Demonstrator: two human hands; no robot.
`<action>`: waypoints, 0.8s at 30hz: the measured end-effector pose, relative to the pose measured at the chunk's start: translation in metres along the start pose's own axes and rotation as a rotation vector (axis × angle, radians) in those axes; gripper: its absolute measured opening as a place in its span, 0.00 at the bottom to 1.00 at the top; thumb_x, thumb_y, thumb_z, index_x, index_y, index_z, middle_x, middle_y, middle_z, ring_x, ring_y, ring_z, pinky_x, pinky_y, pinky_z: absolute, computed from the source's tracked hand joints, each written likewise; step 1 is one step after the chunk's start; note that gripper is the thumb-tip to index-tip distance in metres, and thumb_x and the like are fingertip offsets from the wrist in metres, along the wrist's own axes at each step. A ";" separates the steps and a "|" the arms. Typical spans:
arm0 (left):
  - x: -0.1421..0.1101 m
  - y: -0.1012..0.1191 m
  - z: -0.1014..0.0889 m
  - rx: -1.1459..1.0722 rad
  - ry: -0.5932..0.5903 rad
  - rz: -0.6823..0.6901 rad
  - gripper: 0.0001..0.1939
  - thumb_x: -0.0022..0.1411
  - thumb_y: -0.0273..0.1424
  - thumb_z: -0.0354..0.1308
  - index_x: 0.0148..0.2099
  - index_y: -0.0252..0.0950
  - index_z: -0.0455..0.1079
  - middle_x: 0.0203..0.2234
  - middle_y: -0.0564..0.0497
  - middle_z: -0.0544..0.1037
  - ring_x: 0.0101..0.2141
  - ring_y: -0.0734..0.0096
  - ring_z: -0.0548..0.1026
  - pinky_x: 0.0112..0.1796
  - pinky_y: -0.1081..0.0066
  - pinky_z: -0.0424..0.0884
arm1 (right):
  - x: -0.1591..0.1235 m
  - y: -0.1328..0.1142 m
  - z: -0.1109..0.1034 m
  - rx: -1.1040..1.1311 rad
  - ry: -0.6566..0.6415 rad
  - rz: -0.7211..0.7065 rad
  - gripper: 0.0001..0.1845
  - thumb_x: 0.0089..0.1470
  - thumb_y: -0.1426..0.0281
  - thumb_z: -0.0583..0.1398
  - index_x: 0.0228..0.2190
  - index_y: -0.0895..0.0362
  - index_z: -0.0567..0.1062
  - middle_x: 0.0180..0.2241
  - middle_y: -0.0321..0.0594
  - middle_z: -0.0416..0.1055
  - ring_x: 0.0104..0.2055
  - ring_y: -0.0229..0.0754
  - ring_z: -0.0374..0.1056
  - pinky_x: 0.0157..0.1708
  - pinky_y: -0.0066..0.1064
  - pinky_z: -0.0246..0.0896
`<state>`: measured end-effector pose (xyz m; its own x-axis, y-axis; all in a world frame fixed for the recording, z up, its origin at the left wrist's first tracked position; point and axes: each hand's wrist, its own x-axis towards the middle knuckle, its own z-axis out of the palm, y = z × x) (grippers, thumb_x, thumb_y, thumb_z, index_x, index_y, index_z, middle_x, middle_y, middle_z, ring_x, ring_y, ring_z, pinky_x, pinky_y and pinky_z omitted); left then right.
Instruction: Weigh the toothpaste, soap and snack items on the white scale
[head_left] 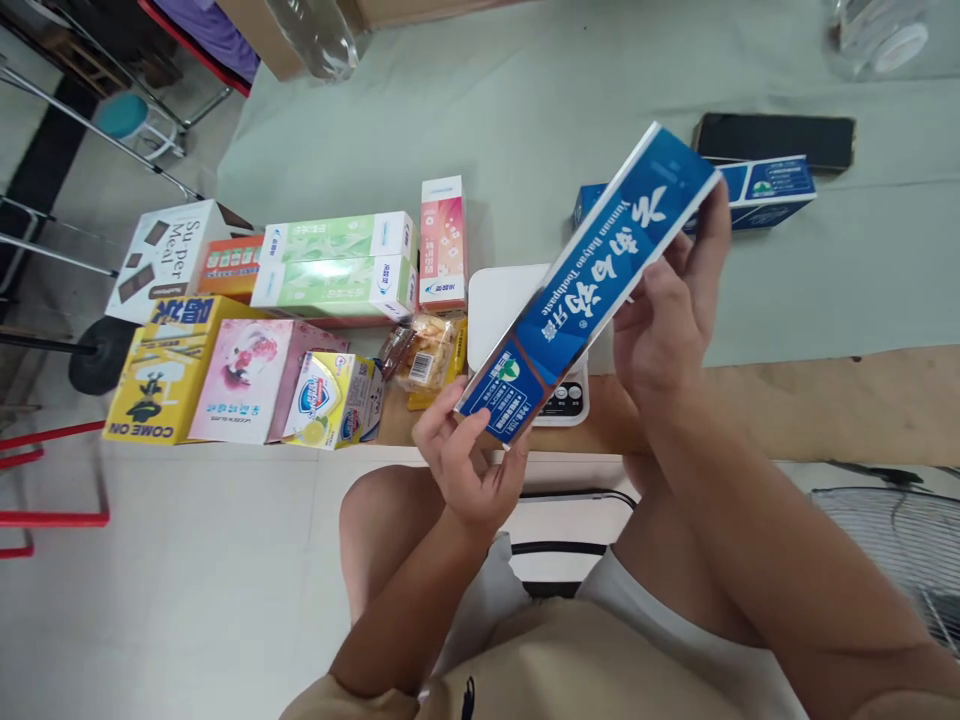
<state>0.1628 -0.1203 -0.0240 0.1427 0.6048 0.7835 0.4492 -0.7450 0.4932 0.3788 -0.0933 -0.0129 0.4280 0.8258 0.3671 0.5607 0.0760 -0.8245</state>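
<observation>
A long blue toothpaste box [589, 285] is held up at a slant in front of me, its printed face toward the camera. My left hand [476, 455] is closed on its lower end, thumb and fingers at the edges. Near the upper end, my right hand [671, 285] grips the box from the right side. Beneath it sits a white kitchen scale [499, 290], partly hidden, with dark buttons showing. Another blue box [776, 190] lies behind my right hand, beside a black phone [780, 138].
On the left stand a yellow box [161, 385], a pink box [244, 385], a soap pack [330, 400], green toothpaste boxes [330, 265], a pink-white box [442, 245], a white "Super Meal" box [161, 255] and wrapped snacks [427, 355]. Clear containers [322, 40] stand at the back. A fan [892, 540] is lower right.
</observation>
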 end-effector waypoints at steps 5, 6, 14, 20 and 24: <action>0.040 0.010 0.006 0.039 0.080 0.014 0.18 0.63 0.34 0.69 0.52 0.42 0.68 0.48 0.47 0.68 0.51 0.61 0.75 0.49 0.58 0.80 | 0.015 -0.054 0.014 -0.055 0.021 0.055 0.43 0.72 0.56 0.46 0.74 0.32 0.23 0.74 0.41 0.56 0.71 0.56 0.64 0.58 0.51 0.78; 0.053 0.013 0.009 0.039 0.098 0.015 0.18 0.63 0.35 0.70 0.52 0.43 0.69 0.48 0.47 0.67 0.50 0.61 0.75 0.48 0.57 0.80 | 0.016 -0.063 0.015 -0.025 -0.001 0.049 0.45 0.71 0.55 0.49 0.73 0.31 0.23 0.74 0.39 0.55 0.71 0.56 0.65 0.59 0.50 0.78; 0.125 0.004 0.001 -0.020 -0.315 -0.057 0.29 0.58 0.32 0.74 0.59 0.45 0.70 0.49 0.45 0.71 0.53 0.56 0.74 0.52 0.53 0.79 | 0.030 -0.067 0.030 0.318 -0.161 0.013 0.46 0.67 0.41 0.47 0.74 0.31 0.26 0.75 0.35 0.55 0.69 0.51 0.69 0.58 0.44 0.79; 0.129 -0.041 -0.025 -0.001 -0.399 -0.298 0.31 0.62 0.35 0.67 0.65 0.45 0.64 0.54 0.46 0.76 0.55 0.57 0.77 0.53 0.55 0.77 | 0.043 -0.051 0.040 0.184 -0.157 0.083 0.41 0.65 0.53 0.58 0.72 0.34 0.46 0.67 0.39 0.67 0.60 0.50 0.76 0.50 0.41 0.82; 0.127 -0.053 -0.027 0.160 -0.444 -0.372 0.19 0.63 0.32 0.62 0.57 0.40 0.73 0.54 0.44 0.78 0.56 0.54 0.77 0.57 0.54 0.76 | 0.046 -0.041 0.055 0.093 -0.081 0.097 0.36 0.63 0.62 0.58 0.69 0.42 0.55 0.70 0.43 0.62 0.70 0.53 0.65 0.51 0.46 0.83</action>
<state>0.1338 -0.0117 0.0596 0.2899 0.9022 0.3193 0.6617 -0.4300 0.6142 0.3369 -0.0278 0.0138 0.4167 0.8737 0.2511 0.4499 0.0418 -0.8921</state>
